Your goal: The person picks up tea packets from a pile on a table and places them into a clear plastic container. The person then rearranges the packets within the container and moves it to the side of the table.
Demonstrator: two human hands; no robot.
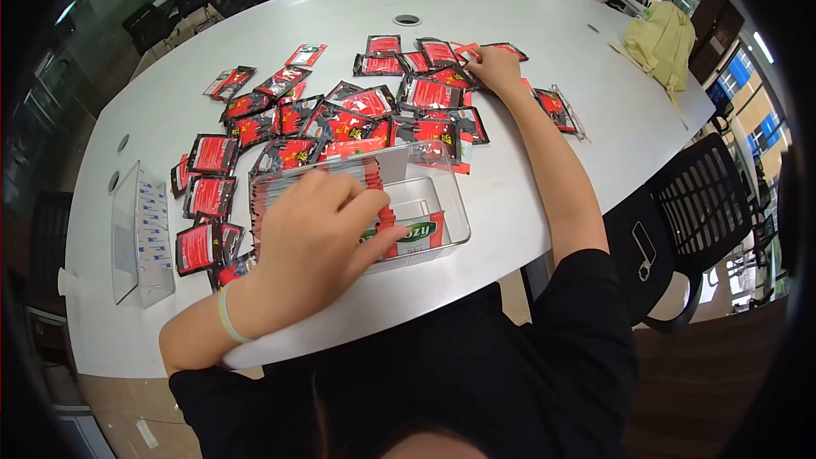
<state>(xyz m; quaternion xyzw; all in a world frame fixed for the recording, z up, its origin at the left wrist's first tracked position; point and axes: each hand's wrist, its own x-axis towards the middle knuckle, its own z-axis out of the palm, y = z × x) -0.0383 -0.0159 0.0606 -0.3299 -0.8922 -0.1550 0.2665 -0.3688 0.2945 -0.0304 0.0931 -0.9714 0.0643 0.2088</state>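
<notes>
My left hand (pixel 310 234) lies over a clear plastic bin (pixel 455 204), its thumb stretched apart from the bent index finger. Beneath its fingers stands a row of red-edged sachets (pixel 371 172), partly hidden by the hand. A red, white and green sachet (pixel 418 235) with lettering ending in "zy" shows through the bin's front wall, beside my thumb. At the far side of the pile, my right hand (pixel 496 69) has its fingers pinched on a red sachet (pixel 465 52). Many red and black sachets (pixel 340 123) lie loosely around and behind the bin, some overlapping.
Another clear plastic bin (pixel 127 238) stands on the left of the white table (pixel 501 229). A yellow bag (pixel 659 42) sits at the far right. A black chair (pixel 697 204) stands by the right edge, with a phone (pixel 643 242) on its seat.
</notes>
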